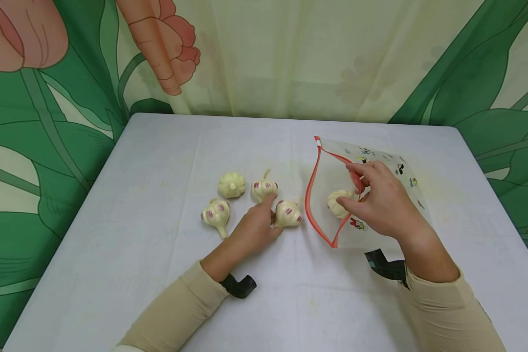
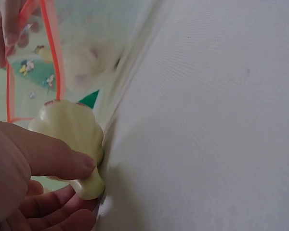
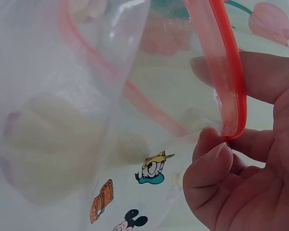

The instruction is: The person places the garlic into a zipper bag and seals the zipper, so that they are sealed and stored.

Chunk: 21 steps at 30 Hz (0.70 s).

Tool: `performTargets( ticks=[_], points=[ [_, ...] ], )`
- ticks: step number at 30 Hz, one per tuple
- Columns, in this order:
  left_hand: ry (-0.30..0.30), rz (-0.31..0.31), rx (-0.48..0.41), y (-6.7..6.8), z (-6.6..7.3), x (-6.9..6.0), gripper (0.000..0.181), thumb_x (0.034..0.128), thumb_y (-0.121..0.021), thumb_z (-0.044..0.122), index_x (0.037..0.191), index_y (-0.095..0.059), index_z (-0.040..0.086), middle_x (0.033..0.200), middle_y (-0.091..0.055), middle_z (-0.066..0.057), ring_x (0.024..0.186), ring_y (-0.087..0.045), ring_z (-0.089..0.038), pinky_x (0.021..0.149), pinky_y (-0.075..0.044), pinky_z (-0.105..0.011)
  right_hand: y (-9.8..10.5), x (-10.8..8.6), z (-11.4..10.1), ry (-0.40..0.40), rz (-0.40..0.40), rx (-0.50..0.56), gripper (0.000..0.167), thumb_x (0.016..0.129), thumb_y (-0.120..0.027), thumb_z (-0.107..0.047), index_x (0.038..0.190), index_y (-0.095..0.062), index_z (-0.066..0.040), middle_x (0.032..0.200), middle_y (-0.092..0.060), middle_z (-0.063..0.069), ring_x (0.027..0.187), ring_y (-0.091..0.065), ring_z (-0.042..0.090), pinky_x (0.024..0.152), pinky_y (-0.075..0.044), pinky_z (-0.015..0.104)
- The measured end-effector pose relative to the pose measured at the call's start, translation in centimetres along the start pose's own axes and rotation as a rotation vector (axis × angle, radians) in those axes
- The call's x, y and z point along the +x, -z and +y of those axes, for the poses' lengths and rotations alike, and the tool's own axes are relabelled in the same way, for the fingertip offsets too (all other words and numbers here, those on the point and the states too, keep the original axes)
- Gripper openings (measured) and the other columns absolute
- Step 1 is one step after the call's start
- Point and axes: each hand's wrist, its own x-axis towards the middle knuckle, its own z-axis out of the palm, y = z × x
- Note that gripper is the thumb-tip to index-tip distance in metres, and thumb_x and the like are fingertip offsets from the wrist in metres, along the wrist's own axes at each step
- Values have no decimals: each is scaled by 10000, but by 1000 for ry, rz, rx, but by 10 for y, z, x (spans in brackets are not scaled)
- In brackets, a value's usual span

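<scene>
A clear zip bag [image 1: 380, 239] with a red zip edge and cartoon prints lies on the right, its mouth spread toward the left. My right hand [image 1: 380, 200] pinches the red rim [image 3: 233, 91] between thumb and fingers. One garlic bulb [image 1: 336, 204] shows inside the bag, blurred through the plastic in the right wrist view. Just left of the mouth, my left hand [image 1: 255, 222] holds another garlic bulb [image 1: 289, 213] by its stem end; the thumb [image 2: 62, 156] lies on top, fingers curled beneath. That bulb still touches the cloth.
Three more garlic bulbs lie around the left hand: a plain pale one [image 1: 231, 185], a purple-marked one [image 1: 264, 188] behind the fingers and another purple-marked one [image 1: 216, 215] beside the wrist. A white cloth covers the table [image 1: 158, 161]. Behind it hangs a patterned curtain [image 1: 286, 58].
</scene>
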Motion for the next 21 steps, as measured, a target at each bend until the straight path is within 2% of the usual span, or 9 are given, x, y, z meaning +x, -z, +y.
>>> performTargets(
  ticks=[6, 10, 12, 17, 21],
  points=[
    [48, 3, 45, 6, 1, -6, 634, 883, -705, 46, 1438, -399, 57, 988, -633, -31, 817, -603, -207, 730, -508, -360, 0, -1, 0, -3, -4, -1, 569, 816, -815, -122, 1300, -571, 48, 1063, -469, 114, 885, -548, 243, 676, -427, 326],
    [42, 48, 70, 17, 6, -14, 549, 875, -680, 45, 1379, -462, 48, 987, -628, -8, 775, -576, -187, 694, -493, -326, 0, -1, 1, -1, -6, 0, 582, 816, -817, -125, 1313, -569, 48, 1067, -471, 113, 885, -556, 245, 665, -431, 325],
    [1, 92, 74, 24, 10, -17, 496, 872, -688, 42, 1330, -496, 30, 968, -630, -11, 759, -571, -184, 683, -494, -318, 0, 0, 1, -4, -8, 2, 586, 818, -818, -131, 1316, -568, 48, 1068, -470, 112, 885, -560, 245, 662, -437, 319],
    [-151, 204, 74, 36, 18, -21, 416, 859, -713, 21, 1234, -533, 3, 929, -638, -29, 787, -590, -192, 705, -509, -318, 1, 0, 0, -18, -15, -2, 599, 817, -822, -139, 1319, -561, 60, 1075, -470, 126, 902, -557, 264, 675, -445, 360],
    [-203, 217, 55, 39, 25, -18, 386, 862, -711, 13, 1211, -544, 10, 940, -650, -39, 836, -607, -191, 740, -513, -313, 1, -1, -1, -29, -19, -3, 603, 818, -820, -141, 1322, -560, 62, 1079, -473, 131, 902, -554, 268, 682, -450, 384]
  ],
)
